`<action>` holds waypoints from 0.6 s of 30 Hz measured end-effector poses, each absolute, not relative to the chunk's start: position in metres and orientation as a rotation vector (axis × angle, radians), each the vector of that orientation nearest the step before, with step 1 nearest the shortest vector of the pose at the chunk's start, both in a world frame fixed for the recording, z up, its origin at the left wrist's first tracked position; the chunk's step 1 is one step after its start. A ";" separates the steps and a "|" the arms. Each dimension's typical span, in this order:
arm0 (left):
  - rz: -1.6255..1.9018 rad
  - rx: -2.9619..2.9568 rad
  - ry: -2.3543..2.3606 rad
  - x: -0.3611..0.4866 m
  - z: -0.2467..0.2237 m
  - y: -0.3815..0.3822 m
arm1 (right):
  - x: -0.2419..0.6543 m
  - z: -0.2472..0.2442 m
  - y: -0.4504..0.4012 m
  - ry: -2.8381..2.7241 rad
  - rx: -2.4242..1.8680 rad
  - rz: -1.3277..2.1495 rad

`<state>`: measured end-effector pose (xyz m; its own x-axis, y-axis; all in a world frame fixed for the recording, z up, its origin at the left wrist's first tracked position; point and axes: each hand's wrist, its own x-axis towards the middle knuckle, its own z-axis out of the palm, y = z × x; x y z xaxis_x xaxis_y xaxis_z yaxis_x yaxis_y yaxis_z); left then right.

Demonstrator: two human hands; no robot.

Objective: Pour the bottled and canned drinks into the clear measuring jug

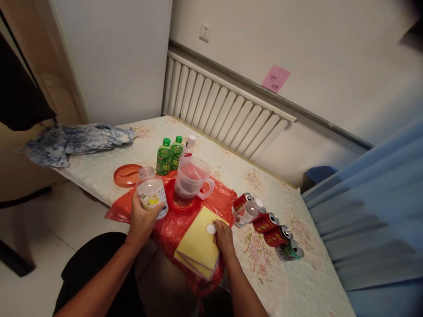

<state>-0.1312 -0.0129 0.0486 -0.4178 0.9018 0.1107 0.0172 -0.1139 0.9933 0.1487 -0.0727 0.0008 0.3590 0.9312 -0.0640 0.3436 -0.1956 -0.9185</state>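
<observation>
My left hand (143, 220) is wrapped round a clear bottle (152, 193) with a yellow fruit label and an uncovered mouth, held upright at the table's near edge. Between the fingertips of my right hand (224, 237) is a white cap (211, 229), above a stack of yellow sheets (198, 242). The sheets lie on a red plastic bag (165, 229). A clear measuring jug (191, 178) stands in a red dish (172, 204) between and beyond my hands.
Two green bottles (164, 157) and a white-capped bottle (189, 146) stand behind the jug. An orange lid (127, 175) lies left. Several cans (266, 223) and another clear bottle (246, 213) are right. A patterned cloth (82, 141) lies far left; a blue curtain (370, 211) hangs right.
</observation>
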 end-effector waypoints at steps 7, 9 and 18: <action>1.751 1.075 1.613 -0.118 0.070 0.041 | 0.148 -0.004 -0.076 -1.085 -1.712 0.814; 1.747 1.083 1.578 -0.115 0.072 0.055 | 0.149 -0.005 -0.076 -1.131 -1.713 0.745; 1.654 1.115 1.459 -0.120 0.056 0.079 | 0.151 -0.006 -0.074 -1.179 -1.767 0.664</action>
<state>-0.1196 0.0789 0.0565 -0.4211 0.8906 0.1718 0.0593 -0.1620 0.9850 0.1512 -0.0745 -0.0064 0.4052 0.9134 0.0390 0.4397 -0.1573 -0.8843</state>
